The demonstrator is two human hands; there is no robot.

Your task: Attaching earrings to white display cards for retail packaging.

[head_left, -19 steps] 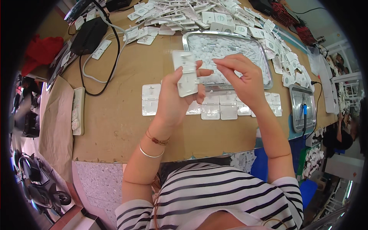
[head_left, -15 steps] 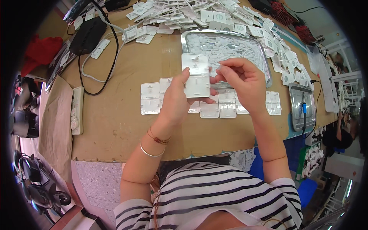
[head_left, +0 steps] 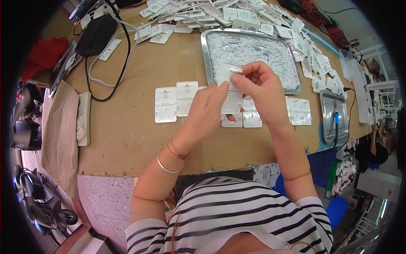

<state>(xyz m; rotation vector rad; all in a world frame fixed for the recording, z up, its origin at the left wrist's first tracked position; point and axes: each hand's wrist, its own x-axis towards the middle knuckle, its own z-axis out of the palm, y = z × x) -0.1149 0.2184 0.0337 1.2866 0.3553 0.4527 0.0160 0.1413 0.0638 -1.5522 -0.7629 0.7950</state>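
Observation:
My left hand is closed around a white plastic panel made of two square halves, its inner side facing up. At the panel's upper end, my right hand pinches a small white plastic pin, which lies over the panel; whether it is seated there I cannot tell. Similar white panels lie in a row under and beside my hands, among them a panel on the left and one on the right. Just beyond my hands, a metal tray holds many small white pieces.
White panels are heaped in a pile along the far side. At right a smaller metal tray carries a blue-handled tool with a cord. A black box with looping cables, a long white container and brown paper occupy the left.
Both hands have come together: the left hand has carried the panel to the right, and the right hand has brought the pin onto the panel's upper end.

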